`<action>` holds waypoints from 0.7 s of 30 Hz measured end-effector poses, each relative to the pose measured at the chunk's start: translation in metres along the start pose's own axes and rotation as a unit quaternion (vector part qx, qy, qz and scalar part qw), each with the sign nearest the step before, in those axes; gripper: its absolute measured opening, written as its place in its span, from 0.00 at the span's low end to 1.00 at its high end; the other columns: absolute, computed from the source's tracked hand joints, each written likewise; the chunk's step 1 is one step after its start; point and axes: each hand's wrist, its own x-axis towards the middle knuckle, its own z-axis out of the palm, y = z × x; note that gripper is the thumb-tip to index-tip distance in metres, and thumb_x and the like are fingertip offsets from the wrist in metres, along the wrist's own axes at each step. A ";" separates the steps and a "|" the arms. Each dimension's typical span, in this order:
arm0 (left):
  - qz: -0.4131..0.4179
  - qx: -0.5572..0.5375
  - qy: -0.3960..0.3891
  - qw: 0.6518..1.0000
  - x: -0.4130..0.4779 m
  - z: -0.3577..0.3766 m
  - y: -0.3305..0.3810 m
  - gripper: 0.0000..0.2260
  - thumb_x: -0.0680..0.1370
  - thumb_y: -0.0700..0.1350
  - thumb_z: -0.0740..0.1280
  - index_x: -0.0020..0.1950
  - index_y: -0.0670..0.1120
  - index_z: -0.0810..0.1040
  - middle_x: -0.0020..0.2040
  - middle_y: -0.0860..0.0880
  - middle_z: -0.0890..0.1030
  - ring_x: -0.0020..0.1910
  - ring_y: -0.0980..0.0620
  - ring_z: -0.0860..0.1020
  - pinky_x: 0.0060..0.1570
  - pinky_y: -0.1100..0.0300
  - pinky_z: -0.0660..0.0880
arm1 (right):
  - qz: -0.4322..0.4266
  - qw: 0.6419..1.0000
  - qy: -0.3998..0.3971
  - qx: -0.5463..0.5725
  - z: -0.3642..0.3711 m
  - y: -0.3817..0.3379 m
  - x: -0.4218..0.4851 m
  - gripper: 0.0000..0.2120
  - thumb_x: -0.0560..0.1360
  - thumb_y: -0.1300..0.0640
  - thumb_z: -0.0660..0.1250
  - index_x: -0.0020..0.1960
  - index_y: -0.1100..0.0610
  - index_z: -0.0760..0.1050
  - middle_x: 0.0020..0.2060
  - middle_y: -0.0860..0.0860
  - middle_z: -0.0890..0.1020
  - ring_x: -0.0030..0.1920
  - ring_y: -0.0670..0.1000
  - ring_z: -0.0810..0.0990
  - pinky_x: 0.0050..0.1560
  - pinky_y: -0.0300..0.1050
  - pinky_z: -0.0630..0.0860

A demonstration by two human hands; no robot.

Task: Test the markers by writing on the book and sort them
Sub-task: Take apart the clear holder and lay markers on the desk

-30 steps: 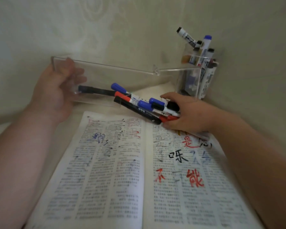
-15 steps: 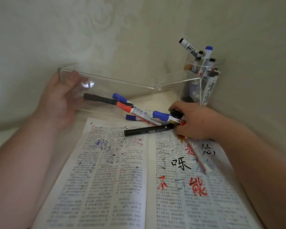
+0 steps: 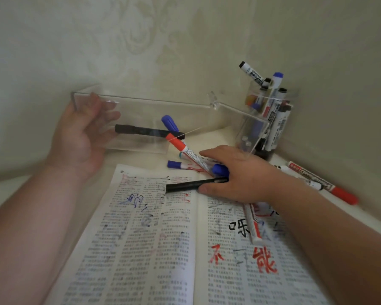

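Note:
An open book [image 3: 154, 227] with printed text and red, blue and black scribbles lies in front of me. My left hand [image 3: 81, 137] grips the left end of a tilted clear tray [image 3: 152, 100]; a black marker [image 3: 141, 130] and a blue-capped marker [image 3: 169, 123] lie inside. My right hand [image 3: 238, 175] rests with fingers spread on a loose pile at the book's top edge: a black marker [image 3: 189, 185], a red-and-white marker [image 3: 185, 150] and a blue cap [image 3: 220, 169]. Another blue marker [image 3: 176, 165] lies beside them.
A clear cup [image 3: 271, 119] with several upright markers stands in the right corner against the wall. A red marker [image 3: 321, 183] lies on the table to its right. A white marker [image 3: 253, 225] lies on the book's right page, under my right forearm.
My right hand has lowered its bundle of markers onto the book's top edge and the markers have spread out. The black marker now lies flat on the page. My left hand still holds the tray.

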 end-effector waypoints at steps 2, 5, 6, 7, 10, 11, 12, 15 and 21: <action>0.003 -0.003 -0.001 1.000 0.000 0.001 0.001 0.26 0.58 0.66 0.81 0.45 0.53 0.78 0.49 0.51 0.82 0.49 0.51 0.80 0.48 0.54 0.74 | 0.008 0.999 -0.005 -0.032 0.000 0.000 0.002 0.34 0.71 0.27 0.63 0.73 0.39 0.67 0.66 0.40 0.73 0.65 0.47 0.72 0.66 0.51 0.73; 0.005 -0.024 0.010 1.000 0.001 0.000 0.002 0.27 0.58 0.66 0.81 0.47 0.52 0.77 0.50 0.50 0.81 0.52 0.49 0.80 0.52 0.51 0.78 | 0.021 0.997 0.007 -0.071 -0.005 0.003 0.003 0.22 0.76 0.34 0.66 0.65 0.42 0.77 0.63 0.43 0.75 0.63 0.49 0.74 0.63 0.52 0.75; 0.003 -0.036 0.015 0.999 0.001 0.000 0.002 0.28 0.58 0.66 0.81 0.48 0.52 0.78 0.51 0.49 0.82 0.52 0.48 0.79 0.53 0.49 0.78 | 0.028 0.997 0.010 -0.072 -0.007 0.003 0.002 0.20 0.76 0.36 0.66 0.65 0.43 0.78 0.63 0.43 0.75 0.64 0.49 0.73 0.64 0.51 0.74; -0.001 -0.045 0.019 0.999 0.001 0.001 0.001 0.29 0.57 0.66 0.81 0.49 0.52 0.78 0.51 0.49 0.82 0.52 0.48 0.79 0.55 0.46 0.78 | 0.038 0.997 0.008 -0.071 -0.008 0.004 0.001 0.20 0.77 0.37 0.66 0.65 0.43 0.78 0.63 0.43 0.75 0.64 0.49 0.73 0.65 0.50 0.74; -0.015 -0.051 0.006 0.999 -0.003 0.009 -0.008 0.28 0.59 0.65 0.81 0.49 0.52 0.77 0.50 0.47 0.81 0.52 0.46 0.79 0.63 0.34 0.72 | 0.046 0.998 0.003 -0.046 -0.009 0.005 -0.002 0.22 0.75 0.39 0.70 0.68 0.42 0.74 0.58 0.40 0.74 0.60 0.46 0.74 0.64 0.48 0.74; -0.022 -0.052 -0.002 0.998 -0.005 0.013 -0.013 0.27 0.60 0.65 0.81 0.50 0.52 0.77 0.51 0.47 0.81 0.52 0.45 0.79 0.65 0.30 0.70 | 0.047 0.998 0.009 -0.029 -0.009 0.005 -0.003 0.25 0.73 0.38 0.71 0.69 0.41 0.73 0.58 0.40 0.75 0.59 0.46 0.75 0.63 0.48 0.75; -0.032 -0.052 -0.005 0.998 -0.008 0.019 -0.017 0.28 0.59 0.65 0.81 0.50 0.52 0.77 0.51 0.46 0.82 0.53 0.45 0.79 0.65 0.29 0.69 | 0.054 0.998 0.019 -0.004 -0.008 0.004 -0.005 0.29 0.72 0.36 0.73 0.69 0.41 0.71 0.57 0.40 0.76 0.58 0.46 0.77 0.61 0.47 0.76; -0.056 -0.020 0.001 0.998 -0.014 0.034 -0.022 0.36 0.56 0.70 0.80 0.56 0.52 0.76 0.52 0.47 0.83 0.53 0.46 0.81 0.57 0.42 0.75 | 0.078 0.994 0.030 0.071 -0.008 0.003 -0.007 0.39 0.68 0.34 0.75 0.74 0.41 0.66 0.59 0.39 0.77 0.57 0.43 0.77 0.61 0.42 0.76; -0.024 0.014 0.013 1.000 -0.019 0.041 -0.022 0.39 0.58 0.74 0.75 0.63 0.55 0.73 0.52 0.47 0.82 0.53 0.46 0.82 0.52 0.47 0.79 | 0.074 0.983 0.074 0.152 -0.006 0.005 -0.001 0.52 0.59 0.18 0.64 0.78 0.37 0.59 0.74 0.41 0.71 0.73 0.46 0.70 0.72 0.51 0.71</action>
